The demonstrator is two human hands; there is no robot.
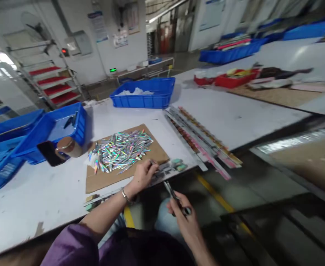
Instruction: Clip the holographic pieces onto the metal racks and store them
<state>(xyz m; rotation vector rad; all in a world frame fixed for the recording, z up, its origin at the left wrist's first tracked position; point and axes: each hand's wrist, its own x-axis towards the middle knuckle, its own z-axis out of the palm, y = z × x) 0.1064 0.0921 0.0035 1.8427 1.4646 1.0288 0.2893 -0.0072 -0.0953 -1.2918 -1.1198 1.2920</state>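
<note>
My left hand (pixel 143 174) rests at the near edge of a brown cardboard sheet (pixel 104 177), its fingers pinched on a small shiny piece at the sheet's corner. A heap of holographic, leaf-shaped metal pieces (pixel 122 149) lies on the cardboard just beyond it. My right hand (pixel 183 218) hovers off the table edge above my lap, closed around a thin dark tool (pixel 171 192) like tweezers or small pliers, tip pointing toward the left hand. A narrow strip with several pieces (pixel 168 169) lies along the table edge between the hands.
Long strips loaded with coloured pieces (pixel 203 140) lie right of the cardboard. Blue bins stand at left (pixel 54 129) and behind (pixel 144 92). A dark phone (pixel 47 153) and a brown cup (pixel 68 147) sit by the left bin. Red trays (pixel 228 78) lie farther back.
</note>
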